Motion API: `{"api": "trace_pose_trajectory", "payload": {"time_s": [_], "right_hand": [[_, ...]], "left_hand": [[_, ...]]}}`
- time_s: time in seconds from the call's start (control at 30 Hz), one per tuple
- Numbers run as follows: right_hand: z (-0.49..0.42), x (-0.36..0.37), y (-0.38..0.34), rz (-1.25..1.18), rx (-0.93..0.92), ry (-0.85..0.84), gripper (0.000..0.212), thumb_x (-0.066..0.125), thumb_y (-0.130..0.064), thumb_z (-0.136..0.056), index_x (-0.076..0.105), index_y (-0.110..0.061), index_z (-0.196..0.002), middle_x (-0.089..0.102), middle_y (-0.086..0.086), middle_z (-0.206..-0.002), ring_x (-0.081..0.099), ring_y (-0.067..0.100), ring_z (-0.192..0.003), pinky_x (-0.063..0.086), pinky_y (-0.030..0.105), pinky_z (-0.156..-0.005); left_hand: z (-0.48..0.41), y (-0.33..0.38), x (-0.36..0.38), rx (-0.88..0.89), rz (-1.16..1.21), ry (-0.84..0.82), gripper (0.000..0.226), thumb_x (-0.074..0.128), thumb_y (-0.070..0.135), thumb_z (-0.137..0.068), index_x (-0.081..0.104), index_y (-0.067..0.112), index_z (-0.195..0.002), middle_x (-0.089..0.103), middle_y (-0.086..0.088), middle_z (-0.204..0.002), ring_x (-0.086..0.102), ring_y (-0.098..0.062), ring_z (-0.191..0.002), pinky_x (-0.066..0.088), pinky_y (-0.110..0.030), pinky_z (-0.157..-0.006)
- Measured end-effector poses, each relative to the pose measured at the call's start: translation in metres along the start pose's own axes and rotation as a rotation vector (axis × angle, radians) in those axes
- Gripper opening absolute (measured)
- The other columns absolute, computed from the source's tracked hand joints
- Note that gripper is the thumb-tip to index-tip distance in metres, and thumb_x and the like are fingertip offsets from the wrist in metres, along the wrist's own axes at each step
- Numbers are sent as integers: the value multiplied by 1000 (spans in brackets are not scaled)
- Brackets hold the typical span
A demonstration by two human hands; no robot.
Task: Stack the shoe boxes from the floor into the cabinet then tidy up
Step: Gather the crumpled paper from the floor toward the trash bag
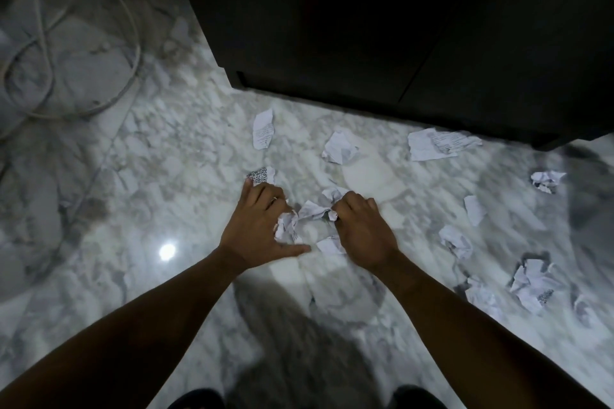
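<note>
1. No shoe boxes in view; dark cabinet (382, 26) closed, at top of frame. Judged: stacking done, tidy-up phase.
2. Task's thing now: torn, crumpled paper scraps on the marble floor (166, 159), scattered from centre to right edge, in front of the cabinet base.
3. Left hand (262, 226): palm down, thumb splayed along the floor, fingers curled over a crumpled wad (285, 226), loosely gripping it.
4. Right hand (362, 226): fingers bunched together, pinching a twisted scrap (315, 209) at its near end. Flat scrap (329, 246) just under the wrist side, untouched.
5. Scrap with printed pattern (262, 174) just beyond the left fingertips, not held.
6. Outliers: long printed strip (264, 129), folded piece (340, 147), wide sheet (438, 143) near the cabinet foot; cluster at right (535, 282), well apart from both hands.
7. Handling, judged: near weightless, soft, compressible, tears easily, no breakage risk. Flat pieces likely cling to polished marble; better to lift by a raised crease or edge, or slide into a pile and scoop.
8. Crumpled ones: grab anywhere, squeeze into a ball to free fingers for more.
9. Coiled cable (83, 43) at left, clear of the work area.
</note>
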State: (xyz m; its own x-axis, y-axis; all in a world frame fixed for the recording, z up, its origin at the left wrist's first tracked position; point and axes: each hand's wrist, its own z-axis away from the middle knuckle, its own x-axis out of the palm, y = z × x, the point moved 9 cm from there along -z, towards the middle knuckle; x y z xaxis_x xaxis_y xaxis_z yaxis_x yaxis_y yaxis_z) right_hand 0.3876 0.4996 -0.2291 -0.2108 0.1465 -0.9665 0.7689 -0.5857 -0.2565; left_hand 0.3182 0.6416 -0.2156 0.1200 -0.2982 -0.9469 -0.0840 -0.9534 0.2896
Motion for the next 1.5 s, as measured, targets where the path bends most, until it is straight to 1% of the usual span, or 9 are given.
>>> {"api": "trace_pose_trajectory", "payload": {"time_s": [0.17,0.5,0.6,0.87,1.03,1.13,1.23,1.37,1.5], "right_hand": [[0,-8,4,-135,57,66,25,39,-21,-94,60,-12,-105,57,7,-132,57,23,-110,37,36,-86],[-4,-13,-2,-47,38,81,72,35,-16,-82,26,-26,-153,54,1,-95,54,21,-76,44,37,-70],[-11,-18,-4,16,42,85,68,34,-31,-76,50,-29,-142,54,5,-93,56,23,-67,44,35,-64],[-9,-12,-4,20,39,119,55,54,-65,-85,68,-21,-114,62,1,-121,63,21,-88,44,35,-77],[-14,-23,-7,13,-28,333,15,71,-25,-82,64,-13,-77,63,1,-83,60,22,-63,42,33,-60],[-16,-27,-5,-81,-27,347,14,58,-21,-86,60,-15,-99,69,-2,-78,65,19,-62,44,28,-63],[-13,-22,11,-179,95,317,45,64,-12,-84,59,-13,-128,74,-1,-88,67,17,-67,53,27,-65],[-28,-50,21,-475,125,434,28,56,-6,-92,65,-11,-118,63,-2,-106,64,8,-85,55,21,-69],[-83,-73,50,-405,215,407,21,57,-4,-92,66,-9,-110,50,5,-116,61,20,-82,52,31,-59]], "left_hand": [[-1,-2,1,-19,-38,75,28,63,36,-90,66,9,-88,63,-11,-101,60,-35,-104,30,-59,-112],[1,-8,5,-63,32,86,20,55,12,-93,62,3,-109,63,-14,-112,48,-36,-133,29,-56,-116],[1,-9,5,-71,24,51,47,57,9,-89,56,9,-136,60,-12,-115,50,-38,-126,26,-55,-117],[1,-22,-6,-289,203,168,20,73,26,-87,68,9,-96,43,-11,-143,51,-27,-118,55,-31,-84],[-16,-42,-9,-374,181,210,22,73,26,-88,63,7,-84,47,-10,-146,44,-26,-121,51,-30,-88],[-26,-52,-12,-397,266,238,12,60,15,-87,60,6,-94,61,-6,-120,48,-23,-111,54,-46,-83],[-29,-62,-13,-480,409,269,42,49,8,-83,51,12,-124,52,-1,-121,55,-21,-104,57,-48,-78],[-35,-60,-13,-417,306,230,84,65,-4,-79,31,18,-153,23,-3,-159,58,-20,-110,60,-32,-71],[-57,-63,-14,-389,71,193,81,64,15,-89,22,20,-158,10,2,-167,56,-22,-122,59,-31,-64]]}}
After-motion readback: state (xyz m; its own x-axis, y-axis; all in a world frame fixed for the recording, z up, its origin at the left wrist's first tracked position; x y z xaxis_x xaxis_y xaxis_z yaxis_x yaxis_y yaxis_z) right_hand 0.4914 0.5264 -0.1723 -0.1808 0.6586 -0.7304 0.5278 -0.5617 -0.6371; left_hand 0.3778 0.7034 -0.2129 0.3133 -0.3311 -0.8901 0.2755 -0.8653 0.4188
